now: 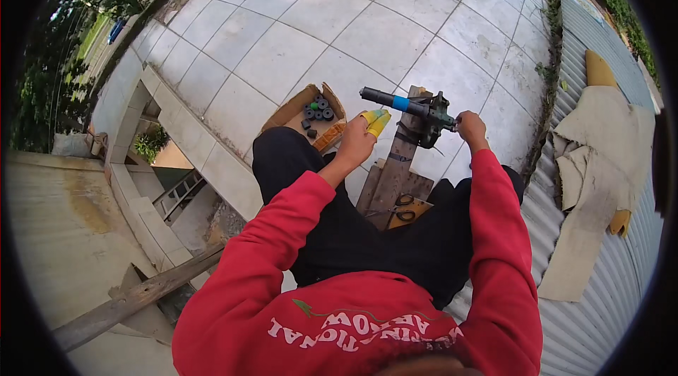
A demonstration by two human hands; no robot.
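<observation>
My left hand is just right of the cardboard box, with yellow material over its fingers. That covering hides whether the fingers hold anything. My right hand is closed at the right end of a dark green metal device, its fingertips partly out of sight. From the device a black cylinder with a blue band points left. The device sits on the far end of a wooden post between my knees. Black, hollow-looking cylindrical pieces and one green piece lie in the cardboard box.
Black-handled scissors lie on a yellowish board at the post's base. Pale floor tiles stretch ahead. On the right, beige cloth or carpet pieces drape over corrugated metal sheets. A wooden beam and a ladder are at left.
</observation>
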